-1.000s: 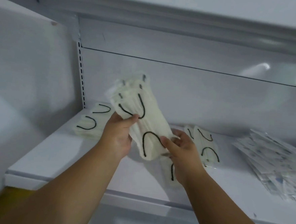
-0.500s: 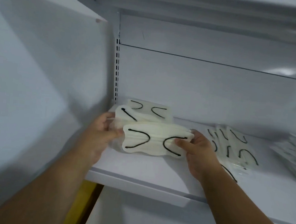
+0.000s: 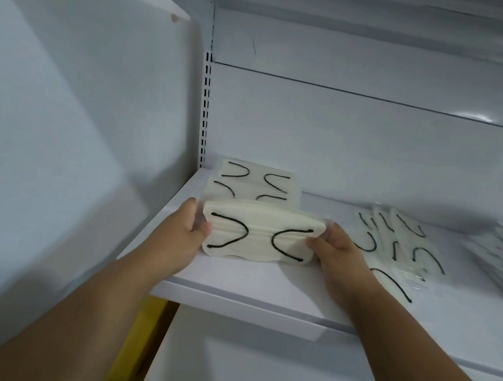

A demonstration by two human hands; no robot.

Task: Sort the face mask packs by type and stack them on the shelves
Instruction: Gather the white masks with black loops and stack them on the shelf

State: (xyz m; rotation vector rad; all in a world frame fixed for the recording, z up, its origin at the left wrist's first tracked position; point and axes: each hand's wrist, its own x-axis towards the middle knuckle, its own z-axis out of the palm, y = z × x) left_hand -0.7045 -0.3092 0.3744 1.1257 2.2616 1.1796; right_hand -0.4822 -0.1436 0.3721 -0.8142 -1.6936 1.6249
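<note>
Mask packs between both hands

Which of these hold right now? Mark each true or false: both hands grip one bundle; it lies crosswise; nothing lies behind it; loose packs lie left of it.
1. The left hand and right hand both grip the cream bundle of black-looped mask packs: true.
2. It lies crosswise: true.
3. Nothing behind it: false, two cream packs lie there.
4. Loose packs lie left: false, the loose cream packs lie right, on the white shelf.

A shop: white slotted-upright shelving stocked with face mask packs.
</note>
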